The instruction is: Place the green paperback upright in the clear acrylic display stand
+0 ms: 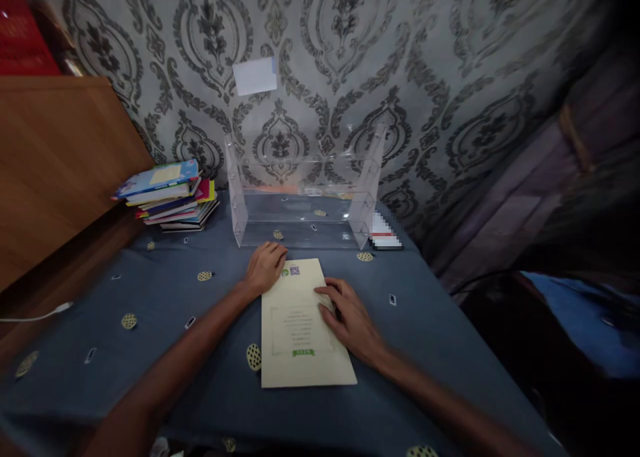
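A cream-coloured booklet [290, 370] lies flat on the table, its print upside down to me. It bears a green label, a framed block of text and a small square code near the far edge. My left hand [267, 268] rests at its far left corner, fingers close together and laid over the edge. On the right edge lies my right hand [350, 320], fingers apart and thumb on the cover. Just beyond the booklet stands a clear acrylic rack [367, 213] with several tiers, against the wall.
A stack of books [173, 200] sits at the back left, beside a wooden panel [65, 163]. Right of the rack lies a partly pixelated flat item [385, 235]. A white cable [45, 315] reaches the left edge of the patterned blue tablecloth [165, 283]. Dark curtains [520, 203] hang right.
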Demonstrator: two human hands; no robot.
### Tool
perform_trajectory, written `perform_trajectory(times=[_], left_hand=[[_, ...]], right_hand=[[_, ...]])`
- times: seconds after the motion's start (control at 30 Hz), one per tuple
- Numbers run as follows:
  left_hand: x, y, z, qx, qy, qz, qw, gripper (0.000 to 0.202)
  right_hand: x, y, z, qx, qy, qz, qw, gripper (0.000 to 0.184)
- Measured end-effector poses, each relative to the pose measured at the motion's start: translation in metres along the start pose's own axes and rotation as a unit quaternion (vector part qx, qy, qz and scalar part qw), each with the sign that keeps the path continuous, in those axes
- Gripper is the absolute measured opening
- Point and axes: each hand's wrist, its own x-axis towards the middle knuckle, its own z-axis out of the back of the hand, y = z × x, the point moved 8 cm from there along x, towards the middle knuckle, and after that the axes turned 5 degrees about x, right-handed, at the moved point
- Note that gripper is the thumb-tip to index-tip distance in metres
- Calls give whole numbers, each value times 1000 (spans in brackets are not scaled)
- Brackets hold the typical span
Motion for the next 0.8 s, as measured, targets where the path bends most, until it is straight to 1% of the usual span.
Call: perform_trajectory(times=[0.07, 0.13, 0.17, 0.2, 0.27, 0.33, 0.37, 0.43, 0.5, 0.57, 0.67, 0.73, 0.8], left_hand=[[-7, 3, 7, -4, -11, 5, 1000, 22], [-17, 6, 14, -9, -16, 11, 1000, 23], [-22, 8, 17, -11, -17, 13, 1000, 24], [-27, 8, 19, -12, -15, 13, 1000, 24], [-35, 8, 21, -13, -9, 10, 1000, 25], [-38, 6, 20, -7, 1, 5, 1000, 26], [-39, 6, 19, 1, 6, 4, 1000, 27], [-39, 5, 17, 26, 18, 1, 1000, 28], [-38, 4, 15, 50, 30, -2, 998, 27], [-38, 3, 15, 63, 38, -8, 997, 26], [-38, 1, 16, 71, 38, -17, 997, 27], [-38, -2, 19, 72, 31, -24, 997, 27], [-38, -5, 20, 73, 25, -33, 996, 27]], right_hand=[[4, 3, 1, -22, -8, 13, 1000, 28], [12, 15, -3, -47, -8, 44, 998, 31], [19, 24, -8, -56, 1, 64, 996, 34], [26, 33, -15, -60, 18, 84, 994, 37], [42, 52, -34, -57, 72, 122, 988, 44], [56, 63, -51, -57, 116, 133, 983, 45], [61, 63, -57, -61, 128, 129, 982, 44], [68, 55, -62, -75, 137, 112, 981, 44], [69, 36, -56, -89, 131, 90, 983, 47], [65, 10, -40, -95, 108, 59, 988, 50], [58, -27, -10, -72, 68, 18, 995, 48], [52, -41, 2, -39, 61, 15, 997, 47], [48, -46, 6, -17, 55, 22, 998, 48]])
